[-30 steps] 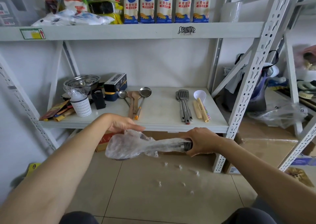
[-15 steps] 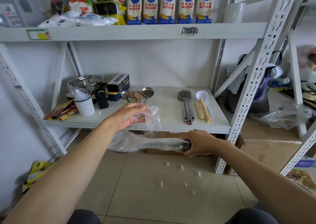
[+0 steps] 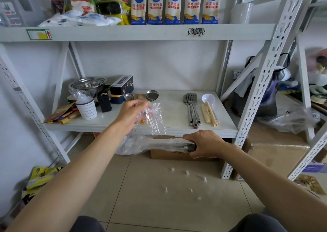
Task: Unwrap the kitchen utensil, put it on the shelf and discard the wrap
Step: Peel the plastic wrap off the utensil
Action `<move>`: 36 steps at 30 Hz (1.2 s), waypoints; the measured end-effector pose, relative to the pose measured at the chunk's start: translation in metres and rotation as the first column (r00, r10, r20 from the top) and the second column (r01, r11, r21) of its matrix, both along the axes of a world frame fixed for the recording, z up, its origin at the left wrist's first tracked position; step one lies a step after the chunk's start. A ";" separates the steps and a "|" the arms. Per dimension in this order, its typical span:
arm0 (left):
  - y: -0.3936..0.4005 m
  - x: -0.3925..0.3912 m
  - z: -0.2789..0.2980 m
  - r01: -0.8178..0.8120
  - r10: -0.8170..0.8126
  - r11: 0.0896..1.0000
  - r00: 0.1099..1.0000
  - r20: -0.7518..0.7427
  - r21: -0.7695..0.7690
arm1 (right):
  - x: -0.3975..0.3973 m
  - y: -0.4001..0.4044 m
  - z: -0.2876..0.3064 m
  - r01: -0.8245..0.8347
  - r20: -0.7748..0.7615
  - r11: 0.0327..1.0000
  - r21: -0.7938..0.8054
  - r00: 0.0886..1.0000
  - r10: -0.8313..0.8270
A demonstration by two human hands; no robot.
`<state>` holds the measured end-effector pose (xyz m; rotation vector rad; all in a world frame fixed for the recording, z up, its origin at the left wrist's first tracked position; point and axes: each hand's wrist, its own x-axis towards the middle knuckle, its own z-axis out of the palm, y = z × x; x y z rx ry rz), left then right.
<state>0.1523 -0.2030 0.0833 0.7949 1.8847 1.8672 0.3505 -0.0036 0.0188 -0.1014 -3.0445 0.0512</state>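
At frame centre, the right hand [image 3: 206, 144] grips the dark handle of the kitchen utensil [image 3: 159, 144], held level in front of the shelf [image 3: 173, 107]. The left hand [image 3: 131, 114] pinches a raised strip of clear wrap [image 3: 155, 120] still covering the utensil's head.

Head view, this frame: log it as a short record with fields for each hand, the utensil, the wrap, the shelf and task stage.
left hand: pinches a pulled-up strip of the wrap
right hand: grips the utensil's handle end
utensil: roughly level, below the shelf's front edge, mostly covered
wrap: clear film, partly peeled, still round the utensil
shelf: holds spatulas, a white spoon, steel bowls
stage: unwrapping, nothing shelved or discarded yet
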 end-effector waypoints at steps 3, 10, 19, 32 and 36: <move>0.005 -0.005 0.005 -0.234 0.206 0.967 0.953 0.223 0.105 | 0.002 -0.005 -0.002 0.018 -0.044 0.999 0.034 0.999 -0.017; -0.014 -0.010 0.026 -0.155 0.071 0.955 0.947 0.313 0.253 | 0.010 0.000 -0.015 0.071 -0.020 0.997 0.037 0.997 -0.070; -0.069 0.001 0.011 0.183 -0.183 0.983 0.983 -0.011 0.023 | 0.014 0.017 -0.025 0.307 0.039 0.892 -0.332 0.949 -0.313; -0.056 -0.007 -0.083 -0.006 -0.007 0.824 1.000 -0.021 -0.566 | 0.017 0.013 -0.015 0.258 0.068 0.893 -0.368 0.966 -0.251; -0.066 -0.015 -0.086 0.026 0.068 0.907 0.976 0.206 -0.420 | 0.022 0.018 -0.017 0.302 0.113 0.867 -0.397 0.953 -0.281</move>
